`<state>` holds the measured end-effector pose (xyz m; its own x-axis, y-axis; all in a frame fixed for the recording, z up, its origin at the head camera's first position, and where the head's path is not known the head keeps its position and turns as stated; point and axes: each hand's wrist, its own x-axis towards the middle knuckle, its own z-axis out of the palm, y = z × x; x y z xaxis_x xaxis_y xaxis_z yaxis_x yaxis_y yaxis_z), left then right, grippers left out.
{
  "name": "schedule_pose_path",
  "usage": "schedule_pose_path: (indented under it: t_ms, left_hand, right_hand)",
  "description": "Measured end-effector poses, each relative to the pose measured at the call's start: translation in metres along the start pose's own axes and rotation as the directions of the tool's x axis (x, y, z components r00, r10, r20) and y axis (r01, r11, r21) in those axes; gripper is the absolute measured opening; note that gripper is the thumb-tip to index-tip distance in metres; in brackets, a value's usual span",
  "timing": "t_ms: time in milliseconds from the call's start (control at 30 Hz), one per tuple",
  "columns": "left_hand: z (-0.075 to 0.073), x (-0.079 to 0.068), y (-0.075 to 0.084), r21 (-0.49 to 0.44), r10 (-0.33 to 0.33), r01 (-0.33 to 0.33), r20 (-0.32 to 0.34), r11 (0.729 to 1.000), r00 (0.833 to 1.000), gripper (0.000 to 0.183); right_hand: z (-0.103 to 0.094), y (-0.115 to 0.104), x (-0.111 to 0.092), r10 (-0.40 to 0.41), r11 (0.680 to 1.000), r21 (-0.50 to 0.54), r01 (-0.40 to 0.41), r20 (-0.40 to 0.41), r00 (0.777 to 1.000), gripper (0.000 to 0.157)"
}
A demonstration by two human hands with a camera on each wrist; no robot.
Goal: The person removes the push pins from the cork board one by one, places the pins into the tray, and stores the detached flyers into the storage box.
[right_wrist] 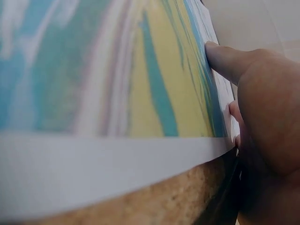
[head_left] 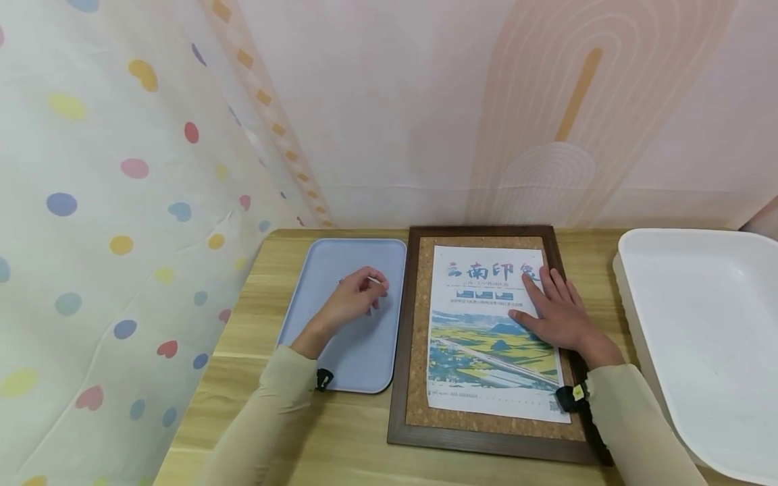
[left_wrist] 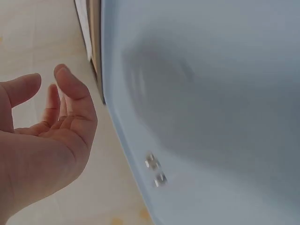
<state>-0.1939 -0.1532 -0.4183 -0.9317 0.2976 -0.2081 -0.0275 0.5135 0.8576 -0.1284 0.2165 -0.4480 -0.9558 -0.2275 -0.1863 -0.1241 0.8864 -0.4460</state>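
My left hand (head_left: 355,293) hovers over a light blue tray (head_left: 346,371), fingers loosely bent and thumb apart from them, with nothing between. Two small shiny clear pieces (left_wrist: 155,169) lie on that tray near its edge in the left wrist view. To the right is a cork board (head_left: 419,378) in a dark brown frame, bearing a printed poster (head_left: 486,337) of fields, a road and Chinese lettering. My right hand (head_left: 556,314) rests with spread, straight fingers on the poster's right edge, its thumb on the picture and its fingertips toward the frame's right side.
A large white plastic bin (head_left: 711,324) stands at the right of the wooden table (head_left: 225,405). Behind the table hangs a pink patterned curtain (head_left: 389,121), and a dotted cloth (head_left: 121,283) covers the left side.
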Motion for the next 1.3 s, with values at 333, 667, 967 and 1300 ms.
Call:
schedule_pose_path:
  t_ms: [333, 667, 967, 1300]
  left_hand:
    - [0.032, 0.008, 0.014, -0.085, 0.003, 0.003, 0.070, 0.996, 0.998, 0.018]
    - [0.053, 0.017, 0.016, -0.207, -0.026, 0.045, 0.093, 0.977, 0.995, 0.022]
    - [0.063, 0.021, 0.018, -0.183, -0.052, 0.065, 0.072, 0.981, 0.996, 0.022]
    - [0.069, 0.025, 0.022, -0.175, -0.056, 0.065, 0.057, 0.983, 0.997, 0.023]
  right_hand:
    - [0.006, 0.003, 0.005, 0.013, 1.000, 0.020, -0.013, -0.015, 1.000, 0.089]
    - [0.004, 0.001, 0.005, 0.010, 0.998, 0.062, -0.008, -0.033, 0.999, 0.091]
    - [-0.001, -0.002, 0.009, 0.020, 0.989, 0.146, -0.007, -0.087, 0.996, 0.088]
    - [-0.006, -0.003, 0.007, 0.094, 0.945, 0.325, -0.048, -0.128, 0.987, 0.085]
